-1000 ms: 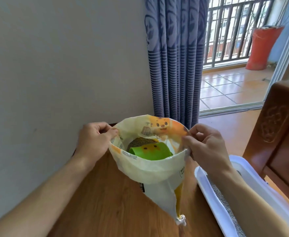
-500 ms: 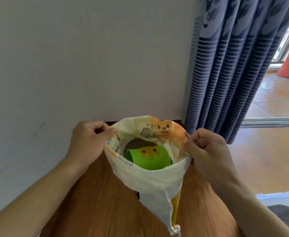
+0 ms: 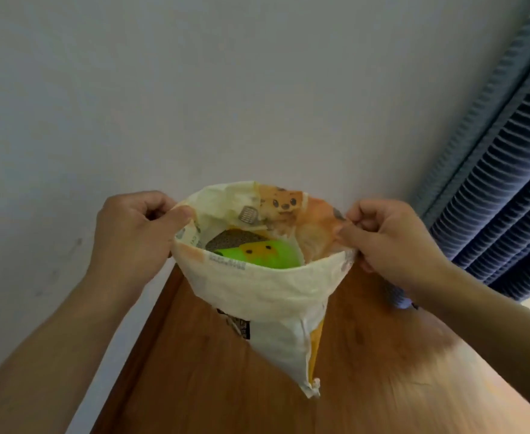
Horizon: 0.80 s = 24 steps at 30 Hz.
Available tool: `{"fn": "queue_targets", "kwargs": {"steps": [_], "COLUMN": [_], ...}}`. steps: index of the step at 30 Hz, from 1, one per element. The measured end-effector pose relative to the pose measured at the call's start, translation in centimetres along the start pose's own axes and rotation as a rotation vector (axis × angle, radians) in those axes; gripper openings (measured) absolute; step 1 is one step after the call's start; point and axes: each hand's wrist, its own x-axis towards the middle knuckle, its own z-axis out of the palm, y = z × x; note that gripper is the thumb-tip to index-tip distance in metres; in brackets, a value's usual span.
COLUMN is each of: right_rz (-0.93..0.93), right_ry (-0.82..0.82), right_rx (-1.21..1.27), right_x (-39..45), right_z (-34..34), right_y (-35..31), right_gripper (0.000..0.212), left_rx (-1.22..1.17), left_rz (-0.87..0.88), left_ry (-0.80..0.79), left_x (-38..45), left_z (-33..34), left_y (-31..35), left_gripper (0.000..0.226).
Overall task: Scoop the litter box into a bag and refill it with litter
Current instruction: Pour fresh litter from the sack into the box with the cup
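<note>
A person's two bare hands are holding open a crinkled cream-and-orange plastic litter bag [image 3: 257,289] above a polished brown wooden floor [image 3: 382,371]. The left hand [image 3: 132,236] is gripping the bag's left rim, thumb pressing the film against curled fingers; the right hand [image 3: 392,245] is pinching the right rim the same way, so the mouth is stretching into a wide oval. The bag is tapering downward to a knotted or crimped corner, with a yellow strip running along its right seam and a dark printed panel on its front. A cartoon animal face is showing on the far inner wall of the bag.

Inside, a bright green rounded plastic scoop or cup [image 3: 267,255] printed with a small face is lying on grey granular cat litter [image 3: 232,239], only part of which is showing behind it.

A plain pale grey wall [image 3: 226,89] is rising directly behind the bag and meeting the floor's far edge just beyond the hands. A pleated blue-and-grey striped fabric curtain [image 3: 501,198] is hanging at the floor's far right corner, close to the right wrist. The bag's lower tip is hanging over the middle of the floor; whether it is touching the boards cannot be told. Open floor is spreading toward the near edge and to the right, where sunlight is brightening the boards.
</note>
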Motion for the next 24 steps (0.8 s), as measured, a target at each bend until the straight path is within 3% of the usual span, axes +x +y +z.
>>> {"fn": "queue_targets", "kwargs": {"steps": [12, 15, 19, 24], "right_rz": [-0.003, 0.028, 0.035, 0.055], "right_ry": [0.054, 0.103, 0.075, 0.065], "right_rx": [0.331, 0.41, 0.417, 0.436], "right_x": [13.3, 14.4, 15.3, 15.8], "right_z": [11.9, 14.9, 17.2, 18.9], "right_y": [10.7, 12.5, 13.1, 13.9], "right_gripper": [0.016, 0.023, 0.013, 0.016], "left_rx": [0.018, 0.097, 0.121, 0.147], "left_rz": [-0.058, -0.045, -0.074, -0.123], "left_ry": [0.231, 0.228, 0.262, 0.253], "left_x": [6.5, 7.9, 8.5, 9.3], "left_z": [4.9, 5.3, 4.8, 4.2], "left_y": [-13.8, -15.8, -17.3, -19.2], "left_gripper": [0.021, 0.019, 0.017, 0.019]}}
